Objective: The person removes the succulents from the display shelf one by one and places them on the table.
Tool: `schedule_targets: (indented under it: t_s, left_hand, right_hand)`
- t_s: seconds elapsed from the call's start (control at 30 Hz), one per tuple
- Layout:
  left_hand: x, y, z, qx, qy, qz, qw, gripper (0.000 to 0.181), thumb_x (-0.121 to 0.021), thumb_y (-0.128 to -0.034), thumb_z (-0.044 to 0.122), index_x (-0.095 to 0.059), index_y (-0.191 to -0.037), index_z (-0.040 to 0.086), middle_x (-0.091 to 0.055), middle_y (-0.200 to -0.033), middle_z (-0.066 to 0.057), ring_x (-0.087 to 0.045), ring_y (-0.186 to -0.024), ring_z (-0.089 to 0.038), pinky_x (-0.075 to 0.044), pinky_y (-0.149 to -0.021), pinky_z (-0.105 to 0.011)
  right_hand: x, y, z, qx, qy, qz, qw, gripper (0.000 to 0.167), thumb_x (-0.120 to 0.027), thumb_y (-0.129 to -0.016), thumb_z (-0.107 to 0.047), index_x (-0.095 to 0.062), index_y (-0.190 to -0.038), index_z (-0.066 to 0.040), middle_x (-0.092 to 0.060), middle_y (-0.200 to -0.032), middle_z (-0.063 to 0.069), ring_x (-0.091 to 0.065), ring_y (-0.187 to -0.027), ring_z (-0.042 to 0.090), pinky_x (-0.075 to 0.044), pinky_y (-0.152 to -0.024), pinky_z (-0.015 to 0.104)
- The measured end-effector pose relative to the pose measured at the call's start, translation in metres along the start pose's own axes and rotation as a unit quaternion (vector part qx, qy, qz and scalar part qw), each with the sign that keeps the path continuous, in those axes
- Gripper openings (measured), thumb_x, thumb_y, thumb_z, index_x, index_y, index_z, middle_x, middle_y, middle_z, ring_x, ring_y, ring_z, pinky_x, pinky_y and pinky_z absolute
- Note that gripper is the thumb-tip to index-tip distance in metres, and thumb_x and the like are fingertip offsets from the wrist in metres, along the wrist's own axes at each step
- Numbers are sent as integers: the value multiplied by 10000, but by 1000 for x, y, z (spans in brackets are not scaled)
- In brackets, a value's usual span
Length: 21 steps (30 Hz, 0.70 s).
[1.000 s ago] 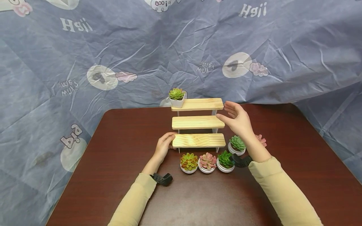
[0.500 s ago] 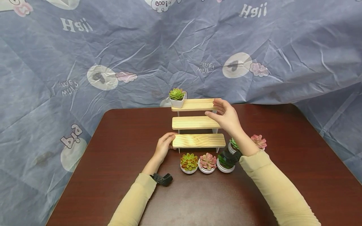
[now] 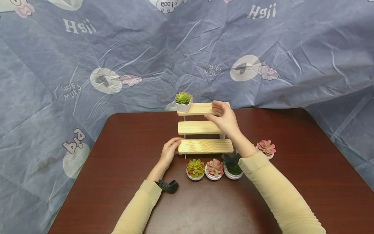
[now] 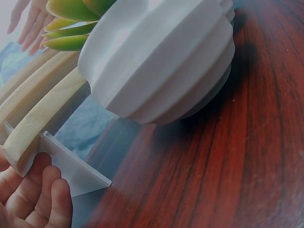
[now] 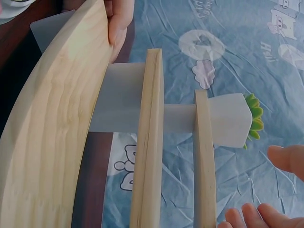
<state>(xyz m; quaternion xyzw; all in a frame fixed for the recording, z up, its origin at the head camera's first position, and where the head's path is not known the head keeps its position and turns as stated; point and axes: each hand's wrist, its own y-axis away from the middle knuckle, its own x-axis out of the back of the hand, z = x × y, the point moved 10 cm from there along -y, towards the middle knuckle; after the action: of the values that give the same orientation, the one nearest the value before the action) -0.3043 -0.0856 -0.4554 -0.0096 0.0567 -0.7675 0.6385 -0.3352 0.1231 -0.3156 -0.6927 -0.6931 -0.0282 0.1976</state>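
Observation:
A three-tier wooden stand (image 3: 205, 147) with clear supports stands on the table. My left hand (image 3: 168, 151) grips the left end of its lowest board; in the left wrist view the fingers (image 4: 35, 190) curl under that board (image 4: 42, 116). On the top board's left end sits a green succulent (image 3: 183, 97) in a white angular pot. My right hand (image 3: 224, 119), fingers spread and holding nothing, is over the right part of the upper boards. In the right wrist view its thumb (image 5: 287, 159) and fingertips are apart, near the top board (image 5: 203, 161) and that succulent's pot (image 5: 230, 119).
Before the stand are potted succulents: a yellow-orange one (image 3: 195, 168), a pink one (image 3: 214, 167) and a green one (image 3: 234, 170) partly under the right wrist strap. Another pink succulent (image 3: 266, 148) stands farther right. A blue printed cloth (image 3: 160, 58) hangs behind the table (image 3: 125, 146).
My right hand has moved left from beside the stand's right end to over its upper boards. The left hand stays on the lowest board, and the plants have not moved.

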Motion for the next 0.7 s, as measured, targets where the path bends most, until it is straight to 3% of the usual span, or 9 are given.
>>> schedule_targets:
  t_s: [0.37, 0.7]
  left_hand:
    - [-1, 0, 0, 19, 2, -12, 10000, 331, -442, -996, 111, -543, -1212, -118, -604, -882, -25, -561, -678, -118, -510, -627, -342]
    - [0, -1, 0, 3, 16, 9, 10000, 317, -450, -995, 120, -562, -1196, -99, -607, -890, -28, -555, -667, -120, -503, -613, -303]
  right_hand:
    - [-18, -10, -3, 5, -59, -114, 9999, 653, -722, -832, -174, -411, -1372, 20, -467, -1352, 165, -457, -1238, 282, -361, -1029, 328]
    - [-32, -16, -6, -67, -38, -168, 9998, 651, -745, -811, -192, -439, -1356, -8, -498, -1323, 150, -473, -1221, 257, -363, -1021, 293]
